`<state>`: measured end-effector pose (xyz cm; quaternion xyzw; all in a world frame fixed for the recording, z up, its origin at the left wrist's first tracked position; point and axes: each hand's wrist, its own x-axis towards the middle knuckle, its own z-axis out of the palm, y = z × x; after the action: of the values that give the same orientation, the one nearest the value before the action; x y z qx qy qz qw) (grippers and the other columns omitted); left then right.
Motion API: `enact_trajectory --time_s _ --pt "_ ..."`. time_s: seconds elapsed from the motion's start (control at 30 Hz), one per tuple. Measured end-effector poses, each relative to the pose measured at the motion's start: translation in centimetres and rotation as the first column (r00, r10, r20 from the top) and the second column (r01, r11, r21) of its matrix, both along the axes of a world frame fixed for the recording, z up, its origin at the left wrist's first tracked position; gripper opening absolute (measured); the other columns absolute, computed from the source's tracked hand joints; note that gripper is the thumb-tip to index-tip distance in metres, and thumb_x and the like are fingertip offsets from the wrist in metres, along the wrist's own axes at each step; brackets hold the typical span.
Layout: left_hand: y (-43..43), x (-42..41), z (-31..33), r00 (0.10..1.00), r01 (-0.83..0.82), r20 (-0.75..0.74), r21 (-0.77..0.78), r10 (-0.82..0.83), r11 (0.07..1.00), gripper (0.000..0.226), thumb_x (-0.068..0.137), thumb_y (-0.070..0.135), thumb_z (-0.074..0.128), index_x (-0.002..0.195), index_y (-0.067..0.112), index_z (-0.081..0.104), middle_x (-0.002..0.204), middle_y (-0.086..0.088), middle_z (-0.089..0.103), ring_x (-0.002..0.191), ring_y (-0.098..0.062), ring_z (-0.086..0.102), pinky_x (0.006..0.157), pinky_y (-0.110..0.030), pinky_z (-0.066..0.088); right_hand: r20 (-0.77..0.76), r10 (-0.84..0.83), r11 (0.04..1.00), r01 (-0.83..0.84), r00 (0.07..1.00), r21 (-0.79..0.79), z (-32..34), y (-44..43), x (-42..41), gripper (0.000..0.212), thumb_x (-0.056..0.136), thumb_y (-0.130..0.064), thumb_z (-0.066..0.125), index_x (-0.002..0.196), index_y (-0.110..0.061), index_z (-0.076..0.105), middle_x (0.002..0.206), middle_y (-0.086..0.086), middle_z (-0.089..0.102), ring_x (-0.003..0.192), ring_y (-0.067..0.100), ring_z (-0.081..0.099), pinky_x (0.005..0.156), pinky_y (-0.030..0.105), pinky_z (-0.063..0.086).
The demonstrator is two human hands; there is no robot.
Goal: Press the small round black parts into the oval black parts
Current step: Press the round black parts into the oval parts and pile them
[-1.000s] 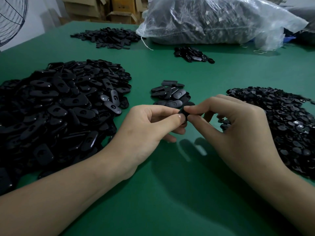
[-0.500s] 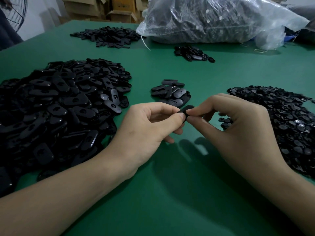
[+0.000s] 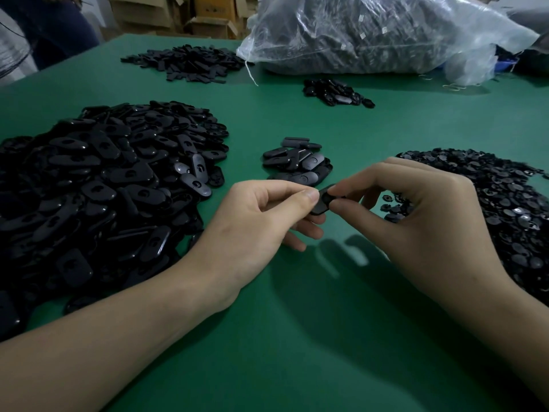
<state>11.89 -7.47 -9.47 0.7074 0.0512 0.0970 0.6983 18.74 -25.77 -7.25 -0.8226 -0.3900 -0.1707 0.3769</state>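
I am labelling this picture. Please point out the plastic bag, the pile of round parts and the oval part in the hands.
plastic bag (image 3: 371, 34): head view, its clear front side.
pile of round parts (image 3: 499, 209): head view, middle of the heap.
oval part (image 3: 323, 200): head view, its visible middle.

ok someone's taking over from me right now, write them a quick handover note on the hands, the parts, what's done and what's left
Left hand: pinches one end of an oval part, held above the green table.
Right hand: pinches the other end with thumb and forefinger; whether a round part is seated in it is hidden.
Parts: the oval pile lies on the left, the round-part pile on the right.
Done: the small pile just beyond the hands is probably finished pieces.
Left: finish this one, then work through both big piles.
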Motion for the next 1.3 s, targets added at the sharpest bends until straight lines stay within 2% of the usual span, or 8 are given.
enact_trajectory --time_s 0.17,0.4,0.5,0.63,0.93,1.13,1.23,1.3 --pt "-0.07 -0.02 0.03 1.0 -0.007 0.0 -0.003 0.007 1.0 0.018 0.101 0.015 0.061 0.098 0.007 0.077 0.079 -0.003 0.076 0.073 -0.015 0.074 0.061 -0.025 0.057 -0.071 0.013 0.999 -0.011 0.997 0.039 -0.15 0.03 0.08 0.007 0.083 -0.025 0.079 0.09 -0.027 0.078 0.08 -0.012 0.071 0.076 0.012 0.066 0.074 0.021 0.05" --pt "-0.07 0.0 0.02 1.0 -0.009 0.016 0.016 0.009 1.0 0.02 0.101 0.017 0.062 0.091 0.008 0.078 0.077 -0.003 0.075 0.071 -0.015 0.073 0.061 -0.025 0.057 -0.18 0.04 0.996 -0.025 0.983 0.085 -0.31 0.06 0.15 0.006 0.082 -0.03 0.078 0.088 -0.03 0.076 0.076 -0.009 0.071 0.074 0.015 0.067 0.082 0.045 0.051" --pt "-0.04 -0.01 -0.04 1.0 -0.011 0.023 0.026 0.01 1.0 0.02 0.101 0.017 0.062 0.09 0.009 0.078 0.077 -0.003 0.075 0.07 -0.014 0.073 0.06 -0.024 0.056 -0.162 0.032 0.997 -0.02 0.986 0.071 -0.21 0.05 0.04 0.006 0.082 -0.029 0.078 0.088 -0.029 0.077 0.076 -0.01 0.071 0.075 0.014 0.067 0.08 0.041 0.052" --pt "0.02 -0.07 -0.24 0.999 -0.012 0.034 0.057 0.01 0.998 0.019 0.101 0.017 0.063 0.089 0.013 0.078 0.078 -0.003 0.076 0.072 -0.015 0.074 0.06 -0.024 0.055 -0.062 0.008 1.0 -0.007 0.998 0.021 0.04 0.07 -0.22 0.007 0.083 -0.025 0.078 0.089 -0.025 0.077 0.078 -0.011 0.071 0.076 0.011 0.067 0.074 0.025 0.051" --pt "0.13 0.0 -0.39 0.999 -0.002 0.043 0.092 -0.002 0.996 0.018 0.1 0.016 0.065 0.089 0.014 0.079 0.078 -0.003 0.077 0.073 -0.015 0.075 0.06 -0.023 0.056 -0.008 0.032 0.999 -0.032 0.999 -0.041 0.15 0.0 -0.13 0.007 0.084 -0.025 0.076 0.09 -0.023 0.079 0.08 -0.015 0.069 0.079 0.007 0.066 0.074 0.013 0.047" --pt "0.12 0.05 -0.44 0.999 0.012 0.049 0.072 -0.016 0.997 0.007 0.093 0.013 0.073 0.089 0.013 0.08 0.079 -0.005 0.078 0.074 -0.016 0.076 0.059 -0.022 0.056 -0.011 0.041 0.998 -0.041 0.999 -0.041 -0.13 -0.01 0.05 0.007 0.085 -0.021 0.081 0.088 -0.026 0.079 0.08 -0.014 0.068 0.08 0.009 0.066 0.074 0.022 0.049" --pt "0.08 0.01 -0.44 0.998 0.002 0.068 0.068 -0.007 0.998 0.004 0.091 0.014 0.075 0.09 0.013 0.08 0.079 -0.005 0.079 0.076 -0.016 0.077 0.059 -0.024 0.058 -0.077 0.048 0.999 -0.048 0.996 0.011 -0.19 0.04 -0.06 0.012 0.087 -0.018 0.078 0.093 -0.028 0.077 0.079 -0.011 0.069 0.081 0.013 0.066 0.076 0.023 0.049" --pt "-0.05 -0.07 -0.4 0.995 -0.028 0.099 0.048 0.023 0.998 0.003 0.091 0.014 0.077 0.09 0.015 0.079 0.079 -0.004 0.079 0.076 -0.016 0.078 0.06 -0.026 0.06 -0.275 0.092 0.99 -0.057 0.957 0.131 -0.36 0.29 -0.3 0.019 0.088 -0.017 0.077 0.102 -0.029 0.073 0.079 -0.006 0.069 0.076 0.011 0.066 0.075 0.028 0.05"
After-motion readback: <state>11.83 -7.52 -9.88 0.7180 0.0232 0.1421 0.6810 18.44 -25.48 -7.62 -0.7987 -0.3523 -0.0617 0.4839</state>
